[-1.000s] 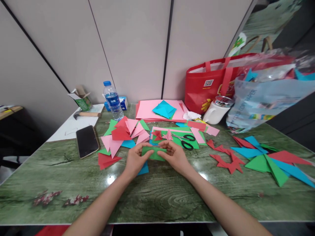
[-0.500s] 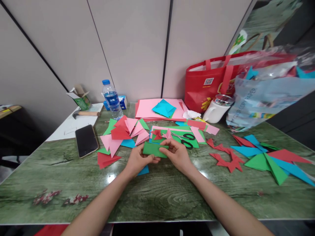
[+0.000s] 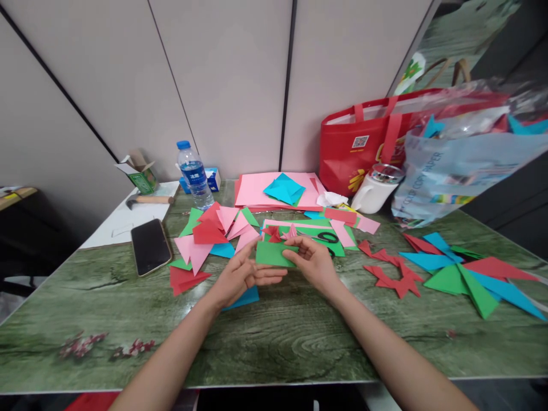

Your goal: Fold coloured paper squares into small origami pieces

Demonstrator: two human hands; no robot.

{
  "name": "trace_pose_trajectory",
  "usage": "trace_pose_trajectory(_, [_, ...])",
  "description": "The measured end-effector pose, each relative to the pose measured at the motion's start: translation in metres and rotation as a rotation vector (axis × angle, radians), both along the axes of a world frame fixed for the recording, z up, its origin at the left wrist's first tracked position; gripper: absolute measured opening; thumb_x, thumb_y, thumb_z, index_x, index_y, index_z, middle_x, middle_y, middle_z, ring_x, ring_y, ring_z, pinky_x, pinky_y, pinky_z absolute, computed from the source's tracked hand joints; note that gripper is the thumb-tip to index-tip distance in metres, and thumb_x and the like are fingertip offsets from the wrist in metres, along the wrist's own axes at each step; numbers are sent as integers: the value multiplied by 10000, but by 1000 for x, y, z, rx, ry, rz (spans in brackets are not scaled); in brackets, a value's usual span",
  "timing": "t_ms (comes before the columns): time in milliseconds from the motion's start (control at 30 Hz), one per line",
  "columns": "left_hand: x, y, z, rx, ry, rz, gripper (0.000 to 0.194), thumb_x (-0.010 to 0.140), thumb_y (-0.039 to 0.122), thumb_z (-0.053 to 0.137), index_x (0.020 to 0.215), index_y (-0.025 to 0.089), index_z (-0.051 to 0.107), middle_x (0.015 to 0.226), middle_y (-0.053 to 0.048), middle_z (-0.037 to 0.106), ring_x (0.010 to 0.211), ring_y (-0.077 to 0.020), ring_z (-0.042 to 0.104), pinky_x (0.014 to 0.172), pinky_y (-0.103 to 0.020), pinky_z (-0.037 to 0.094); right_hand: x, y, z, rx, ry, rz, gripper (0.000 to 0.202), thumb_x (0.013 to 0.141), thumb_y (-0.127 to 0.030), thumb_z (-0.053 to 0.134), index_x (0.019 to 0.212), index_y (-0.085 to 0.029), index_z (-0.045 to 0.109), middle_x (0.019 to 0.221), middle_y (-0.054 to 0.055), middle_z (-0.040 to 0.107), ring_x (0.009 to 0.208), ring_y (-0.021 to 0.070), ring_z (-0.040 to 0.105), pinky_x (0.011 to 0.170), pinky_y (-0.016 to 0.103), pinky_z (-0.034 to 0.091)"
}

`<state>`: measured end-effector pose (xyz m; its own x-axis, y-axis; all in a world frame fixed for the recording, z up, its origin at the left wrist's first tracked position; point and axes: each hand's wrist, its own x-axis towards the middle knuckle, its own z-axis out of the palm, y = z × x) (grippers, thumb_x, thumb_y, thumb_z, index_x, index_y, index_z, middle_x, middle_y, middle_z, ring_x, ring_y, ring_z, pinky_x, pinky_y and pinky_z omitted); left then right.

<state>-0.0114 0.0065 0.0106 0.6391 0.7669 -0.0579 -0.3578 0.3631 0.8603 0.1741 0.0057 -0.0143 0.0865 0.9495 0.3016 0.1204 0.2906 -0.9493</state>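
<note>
A small folded green paper (image 3: 274, 254) is held above the table, pinched at its right end between the thumb and fingers of my right hand (image 3: 314, 264). My left hand (image 3: 242, 275) is at the paper's left edge, its fingers stretched out below and behind it. Beyond the hands are black-handled scissors (image 3: 327, 237) on green sheets, beside a small red folded piece (image 3: 273, 233) and a pink one (image 3: 291, 232). A blue paper (image 3: 244, 298) lies on the table under my left hand.
Folded papers (image 3: 209, 231) lie left of my hands, a red star-like ring (image 3: 400, 277) and more pieces right. Behind stand a water bottle (image 3: 196, 177), white mug (image 3: 374, 191), red bag (image 3: 342, 148) and plastic bag (image 3: 449, 171). A phone (image 3: 150, 246) and hammer (image 3: 149, 199) lie left.
The fingers of my left hand have loosened from the green paper and straightened beneath it. The paper has moved slightly right and up, still in my right hand.
</note>
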Motion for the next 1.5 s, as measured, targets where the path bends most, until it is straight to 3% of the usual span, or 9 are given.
trace_pose_trajectory(200, [8,-1,-4,64,135,158,626,745,279,633,1265,185,297,1037,-154,650,907,-273,645,864,-487,442,-3,-6,1,79,-101,-122,85,764,-253,578,810,-189,549,811,35,595,756,173,574,599,263,459])
trace_pose_trajectory(333, [11,-3,-7,123,218,210,603,703,354,662,1219,191,397,944,-79,651,871,-237,635,790,-396,497,-11,-15,4,235,-302,61,48,780,-225,571,822,-203,563,856,48,592,839,187,574,723,312,477])
trace_pose_trajectory(500, [7,2,-8,211,396,377,571,702,357,656,1201,175,447,832,-17,600,775,-182,605,692,-321,523,-15,-20,8,255,-377,219,310,699,-315,691,973,-217,583,1042,84,576,1002,219,544,866,377,450])
trace_pose_trajectory(833, [4,5,-9,188,354,324,678,713,312,649,1319,236,357,893,-31,627,708,-182,610,622,-320,537,-12,-12,5,-99,133,221,281,729,-298,635,992,-220,572,1025,58,630,964,197,598,829,349,499])
trace_pose_trajectory(1000, [3,3,-10,268,377,427,721,731,276,639,1366,269,299,632,23,547,501,-109,490,524,-241,505,-11,-8,5,-166,266,171,316,771,-312,559,1075,-235,520,1004,57,650,823,182,635,662,321,544])
trace_pose_trajectory(1133, [5,2,-6,291,345,331,541,753,273,595,1272,266,444,980,-53,593,721,-170,572,618,-295,539,-9,-6,3,-209,373,133,343,724,-275,584,1062,-222,579,1024,58,650,808,185,634,631,305,539])
trace_pose_trajectory(1233, [5,1,-3,314,316,297,529,788,246,530,1297,285,390,1145,-65,546,827,-192,586,689,-343,540,-9,-5,0,-244,425,54,389,703,-262,584,1089,-213,591,1075,68,631,843,188,621,592,275,525])
trace_pose_trajectory(1367, [4,0,-4,457,385,236,447,787,166,480,1219,277,511,1114,-55,573,831,-190,595,731,-346,519,-8,-4,-2,-213,399,-3,479,688,-246,589,1165,-258,549,1148,59,595,852,178,605,544,236,491])
trace_pose_trajectory(1500, [3,0,-8,636,559,217,346,716,111,545,1002,253,678,1040,-54,626,833,-201,593,781,-340,478,-9,-6,-2,-243,325,-33,215,685,-271,599,858,-196,703,953,50,663,731,155,589,547,246,472])
